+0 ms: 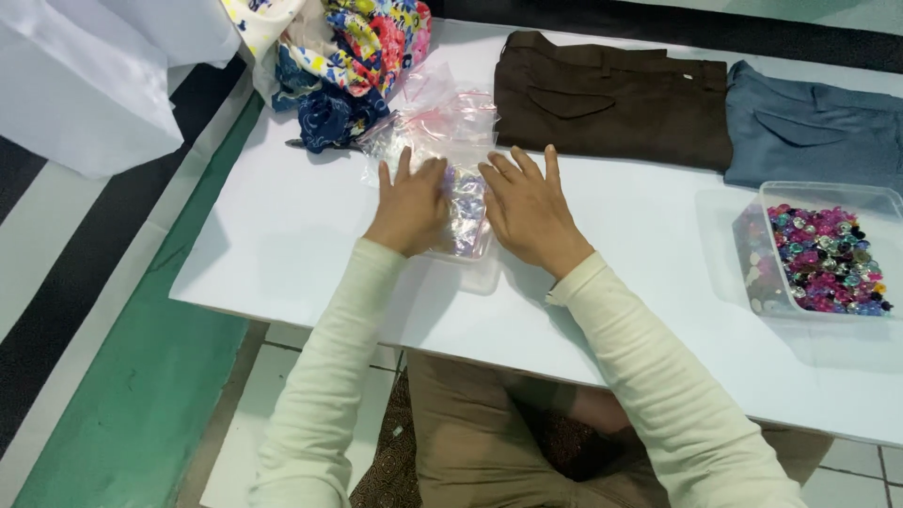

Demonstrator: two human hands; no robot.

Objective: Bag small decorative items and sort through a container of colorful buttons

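On white table: 2 hands, left hand & right hand, flat, fingers spread on 1 clear bag; contents blurry. 2 folded trousers, 1 bead tub cut off.

Left hand and right hand lie flat, fingers spread, on a clear plastic bag of small beads on the white bench. Beyond the bag: folded brown trousers; grey-blue trousers beside those. Floral cloth pile lies beyond-left of the bag. Clear tub of coloured beads stands well right of the bag.
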